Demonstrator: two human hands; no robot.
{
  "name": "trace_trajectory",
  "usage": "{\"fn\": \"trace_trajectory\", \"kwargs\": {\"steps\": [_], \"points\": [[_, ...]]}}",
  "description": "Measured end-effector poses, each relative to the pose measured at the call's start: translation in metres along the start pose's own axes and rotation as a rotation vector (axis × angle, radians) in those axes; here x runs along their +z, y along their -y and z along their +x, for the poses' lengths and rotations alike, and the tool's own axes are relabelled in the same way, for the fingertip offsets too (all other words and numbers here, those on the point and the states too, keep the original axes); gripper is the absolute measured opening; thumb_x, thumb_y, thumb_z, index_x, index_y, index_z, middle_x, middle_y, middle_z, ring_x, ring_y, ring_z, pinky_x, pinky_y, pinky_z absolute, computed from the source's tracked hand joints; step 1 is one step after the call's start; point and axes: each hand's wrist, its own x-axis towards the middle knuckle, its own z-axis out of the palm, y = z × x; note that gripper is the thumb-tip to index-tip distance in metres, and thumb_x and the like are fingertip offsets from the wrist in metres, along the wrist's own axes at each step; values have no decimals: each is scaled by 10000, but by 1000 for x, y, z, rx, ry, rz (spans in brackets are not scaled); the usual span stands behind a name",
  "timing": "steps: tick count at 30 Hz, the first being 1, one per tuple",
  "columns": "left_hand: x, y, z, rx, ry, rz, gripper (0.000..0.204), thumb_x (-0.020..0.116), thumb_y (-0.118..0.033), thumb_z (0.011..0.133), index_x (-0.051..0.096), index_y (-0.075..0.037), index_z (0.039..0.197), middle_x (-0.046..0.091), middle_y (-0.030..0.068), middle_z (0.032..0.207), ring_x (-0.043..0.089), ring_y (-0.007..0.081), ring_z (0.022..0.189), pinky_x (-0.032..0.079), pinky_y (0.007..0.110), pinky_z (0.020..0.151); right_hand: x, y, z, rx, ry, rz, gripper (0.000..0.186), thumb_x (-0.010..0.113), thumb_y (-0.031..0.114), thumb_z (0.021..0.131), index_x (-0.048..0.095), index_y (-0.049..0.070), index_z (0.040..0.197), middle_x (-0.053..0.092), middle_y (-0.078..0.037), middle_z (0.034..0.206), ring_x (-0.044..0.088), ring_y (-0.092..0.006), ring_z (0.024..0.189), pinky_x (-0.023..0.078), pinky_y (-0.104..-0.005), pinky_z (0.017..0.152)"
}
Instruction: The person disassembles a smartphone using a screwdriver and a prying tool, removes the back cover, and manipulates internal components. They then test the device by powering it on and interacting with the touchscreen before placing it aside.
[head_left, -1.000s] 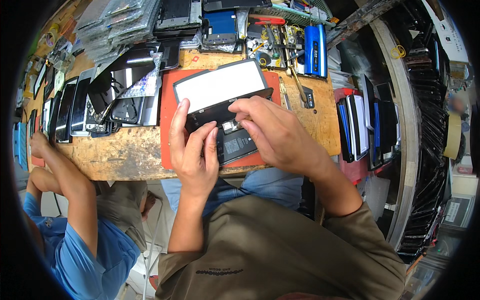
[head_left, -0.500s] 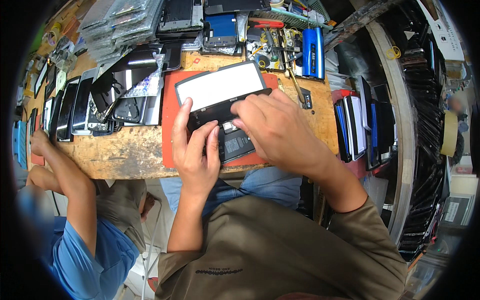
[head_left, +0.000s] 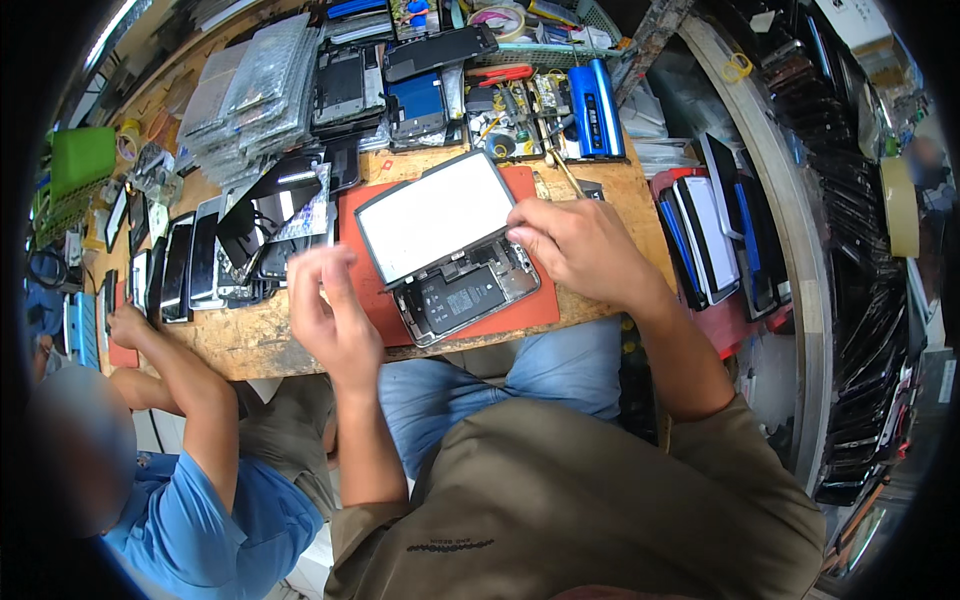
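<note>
The bench carries a red mat at its middle, and on the mat lies an opened phone. Its screen, pale side up, now stands swung up and away toward 11 o'clock, hinged along the body's upper edge, so the black battery and boards inside lie bare. A second ago both hands covered the phone and the screen lay lower over the body; the opening has clearly widened since.

The right hand has shifted to 3 o'clock of the phone and grasps the screen's right corner with its fingertips, propping it. The left hand has come off the phone altogether: it hangs blurred at 9 o'clock of it, fingers loosely curled, holding nothing.

At 9 o'clock of the mat a row of dark spare phones lies unmoved. A co-worker's arm rests at the bench's near-left edge as before.
</note>
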Motion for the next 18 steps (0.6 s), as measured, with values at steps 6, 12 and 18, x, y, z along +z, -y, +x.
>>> {"fn": "trace_trajectory", "kwargs": {"steps": [6, 12, 18], "points": [[21, 21, 54, 28, 546, 372, 82, 759, -94, 916, 772, -38, 975, 710, 109, 965, 691, 303, 889, 539, 397, 800, 7, -1, -27, 23, -10, 67, 212, 740, 176, 958, 703, 50, 1124, 742, -182, 852, 729, -375, 774, 543, -463, 681], [24, 27, 44, 84, 523, 540, 133, 741, -70, 912, 796, -43, 1030, 690, 97, 925, 661, 276, 812, 512, 384, 738, 14, -6, -43, 66, 11, 146, 252, 729, 203, 969, 678, 54, 1166, 750, -217, 915, 731, -423, 843, 556, -512, 724], [1, 30, 29, 138, 513, 455, 301, 709, -38, 947, 744, -1, 1243, 704, 183, 1060, 686, 353, 994, 522, 401, 899, 3, -7, -48, 81, 191, 68, 399, 781, 238, 924, 645, 46, 1247, 746, -219, 905, 725, -427, 827, 557, -518, 730]]}}
